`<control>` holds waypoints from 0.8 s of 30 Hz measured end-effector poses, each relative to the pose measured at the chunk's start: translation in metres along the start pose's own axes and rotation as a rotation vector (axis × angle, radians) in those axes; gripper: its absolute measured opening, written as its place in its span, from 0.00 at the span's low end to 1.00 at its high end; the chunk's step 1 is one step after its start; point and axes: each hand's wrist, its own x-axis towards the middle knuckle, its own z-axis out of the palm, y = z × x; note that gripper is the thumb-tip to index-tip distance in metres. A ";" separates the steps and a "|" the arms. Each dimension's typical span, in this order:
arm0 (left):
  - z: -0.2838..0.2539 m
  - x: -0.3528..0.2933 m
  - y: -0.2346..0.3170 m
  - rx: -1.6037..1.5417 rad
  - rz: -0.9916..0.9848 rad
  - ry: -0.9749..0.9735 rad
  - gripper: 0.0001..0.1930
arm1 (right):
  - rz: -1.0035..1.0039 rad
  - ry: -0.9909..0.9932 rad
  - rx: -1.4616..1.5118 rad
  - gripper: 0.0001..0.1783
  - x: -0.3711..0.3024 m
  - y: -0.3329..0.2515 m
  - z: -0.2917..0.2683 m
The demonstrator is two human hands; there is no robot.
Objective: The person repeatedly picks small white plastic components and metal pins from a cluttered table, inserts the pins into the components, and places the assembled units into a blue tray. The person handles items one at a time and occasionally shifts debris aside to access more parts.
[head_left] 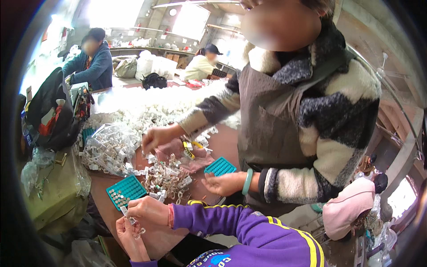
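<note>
Close together at the table's near left edge, both my hands are closed on a small white part (pixel 124 210), with pale pieces around it. My left hand (pixel 128 235) pinches it from below, and a pale looped piece (pixel 141 232) hangs by that hand. My right hand (pixel 150 211) grips from above, its fingertips meeting the left ones. Just beyond lies a teal tray (pixel 126 189) with rows of small pockets, some holding round pale pieces. Past my right hand is a loose pile of small white and brownish parts (pixel 167 178).
A co-worker in an apron (pixel 275 120) stands at the right, one hand (pixel 160 137) over the table, the other (pixel 226 183) by a second teal tray (pixel 221 166). Yellow-handled tool (pixel 188 150) lies on pink cloth (pixel 195 163). White parts (pixel 155 104) heap farther back; a black bag (pixel 51 111) stands left.
</note>
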 end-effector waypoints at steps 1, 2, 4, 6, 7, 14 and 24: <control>0.001 0.000 -0.002 -0.038 0.004 -0.014 0.06 | 0.003 0.047 0.046 0.06 0.000 0.002 -0.002; 0.001 -0.001 -0.002 -0.015 -0.027 -0.007 0.06 | 0.010 0.088 0.092 0.06 0.002 0.003 -0.001; 0.005 -0.001 0.001 -0.025 -0.039 -0.057 0.05 | 0.011 0.063 0.162 0.06 0.007 0.005 -0.003; 0.009 -0.002 0.001 -0.060 -0.041 -0.008 0.05 | 0.037 0.035 0.255 0.07 0.012 0.004 -0.003; 0.009 -0.003 0.001 -0.107 -0.028 -0.002 0.05 | 0.053 0.032 0.273 0.07 0.013 0.003 -0.003; 0.006 -0.007 0.001 -0.206 -0.025 -0.019 0.05 | -0.106 0.003 -0.050 0.16 0.006 -0.014 0.000; 0.009 -0.011 0.006 -0.265 -0.013 0.064 0.08 | 0.162 0.230 0.163 0.16 0.018 0.020 0.019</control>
